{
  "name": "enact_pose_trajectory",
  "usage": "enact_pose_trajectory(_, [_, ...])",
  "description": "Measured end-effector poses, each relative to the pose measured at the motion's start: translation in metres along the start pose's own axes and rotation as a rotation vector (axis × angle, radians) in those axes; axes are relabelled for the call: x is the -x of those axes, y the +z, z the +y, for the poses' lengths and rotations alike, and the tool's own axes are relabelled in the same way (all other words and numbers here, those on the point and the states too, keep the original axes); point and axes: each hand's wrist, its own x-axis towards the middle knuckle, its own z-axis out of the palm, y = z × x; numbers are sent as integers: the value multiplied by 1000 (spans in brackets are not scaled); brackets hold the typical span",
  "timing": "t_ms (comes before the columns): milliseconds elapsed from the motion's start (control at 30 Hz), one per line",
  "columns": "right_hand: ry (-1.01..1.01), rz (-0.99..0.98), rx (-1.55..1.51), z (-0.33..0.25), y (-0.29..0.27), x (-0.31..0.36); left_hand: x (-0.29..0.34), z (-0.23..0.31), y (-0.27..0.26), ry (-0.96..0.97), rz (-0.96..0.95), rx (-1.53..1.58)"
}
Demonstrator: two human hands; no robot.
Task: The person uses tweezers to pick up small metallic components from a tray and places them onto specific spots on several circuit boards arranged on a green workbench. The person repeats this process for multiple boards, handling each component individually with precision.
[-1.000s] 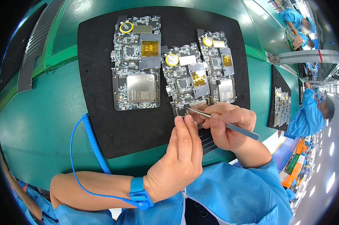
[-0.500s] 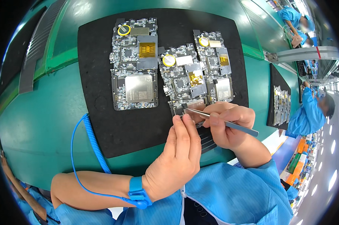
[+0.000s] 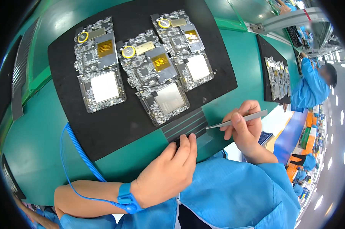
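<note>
— Steel first: tweezers pinched between thumb and fingers of the right hand, tip now off the middle board and hanging over the ribbed strip at the near edge of the black mat. A second ago, right at that board's lower edge.

— And the left hand?

— Drawn back too. Fingers close together, tips resting at the strip's near end; impossible to tell whether anything is held under them. Blue wrist strap on, coiled cord trailing across the green table.

— So, for the work?

— Contact with the middle board broken, by the look of it (tip too small to show whether anything sits in it). All three boards flat and side by side on the mat: left board, middle, right board, none touched now.

— Beyond the mat?

— Smooth green bench top, a second dark mat to the right carrying more boards. Further along, a co-worker in a blue coat bent over the same line. Bright ceiling lights, a long hall.
</note>
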Motion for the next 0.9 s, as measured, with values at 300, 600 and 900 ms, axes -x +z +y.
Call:
enact_pose_trajectory(300, [-158,-14,101,23,-7,16,-9,-6,-3,42,-32,-35])
enact_pose_trajectory(600, [-44,-22,-3,22,-14,10,-10,-6,-3,50,-55,-76])
enact_pose_trajectory(900, [-24,-6,-116,19,-10,7,-9,-4,2,30,-20,-46])
